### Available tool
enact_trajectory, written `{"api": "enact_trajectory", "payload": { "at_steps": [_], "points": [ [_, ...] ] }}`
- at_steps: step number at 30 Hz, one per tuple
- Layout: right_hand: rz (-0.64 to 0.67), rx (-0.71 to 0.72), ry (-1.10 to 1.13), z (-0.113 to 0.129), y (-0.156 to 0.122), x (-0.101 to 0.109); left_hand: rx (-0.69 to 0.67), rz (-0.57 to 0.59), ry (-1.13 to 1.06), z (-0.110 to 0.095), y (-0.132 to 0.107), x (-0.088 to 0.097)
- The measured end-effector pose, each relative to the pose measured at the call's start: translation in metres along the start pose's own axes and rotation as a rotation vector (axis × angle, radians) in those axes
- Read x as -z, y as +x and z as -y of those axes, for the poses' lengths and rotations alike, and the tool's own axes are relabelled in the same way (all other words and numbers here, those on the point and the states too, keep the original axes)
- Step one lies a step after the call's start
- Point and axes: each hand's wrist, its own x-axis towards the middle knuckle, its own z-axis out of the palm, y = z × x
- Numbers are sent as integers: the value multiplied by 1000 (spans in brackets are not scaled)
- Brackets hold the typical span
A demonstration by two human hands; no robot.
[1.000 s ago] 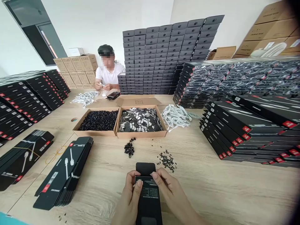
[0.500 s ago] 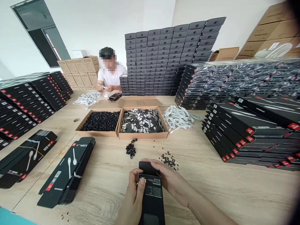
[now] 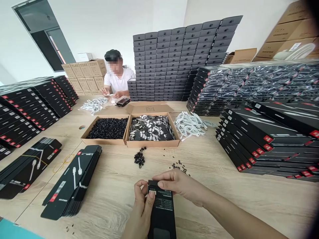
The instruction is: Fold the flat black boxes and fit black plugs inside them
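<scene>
I hold a long black box (image 3: pixel 161 212) with small white print, lengthwise in front of me near the table's front edge. My left hand (image 3: pixel 141 212) grips its left side, thumb on the top face. My right hand (image 3: pixel 180 186) curls over its far end, fingers pressed on the end flap. Two small heaps of black parts (image 3: pixel 139 158) (image 3: pixel 178 167) lie just beyond the box.
Two open cardboard trays hold black pieces (image 3: pixel 107 128) and black-and-white items (image 3: pixel 151 127). White cables (image 3: pixel 189 123) lie to their right. Flat black sleeves (image 3: pixel 72 181) lie at my left, stacks of black boxes (image 3: pixel 264 139) at my right. A person (image 3: pixel 117 79) sits at the far side.
The far end flap stood up from the box; now it is folded down under my right hand's fingers. My right hand has moved onto the box's end.
</scene>
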Motion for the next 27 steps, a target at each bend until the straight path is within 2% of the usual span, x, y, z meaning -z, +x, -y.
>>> {"api": "enact_trajectory", "payload": {
  "at_steps": [4, 7, 12, 16, 18, 22, 25, 27],
  "points": [
    [-4, 61, -56, -4, 1, -1, 6, 5, -24, 1, -1, 1],
    [-66, 86, -143, -5, -1, -4, -2, -11, -29, 3, -2, 1],
    [-180, 195, -298, -7, -12, -22, -35, -79, -11, 5, -2, 1],
    [-155, 278, -392, -15, -22, -35, -22, -82, 67, 0, -1, 4],
    [-173, 279, -361, -22, -24, -37, -30, -119, 111, -2, -1, 6],
    [-299, 287, -241, -39, -18, -34, -92, -199, 86, 0, 2, 6],
    [-296, 328, -190, -41, -8, -31, -127, -163, 84, -3, 7, 9],
    [-272, 356, -189, -34, 0, -29, -106, -42, 83, -10, 13, 14]
  ]
}}
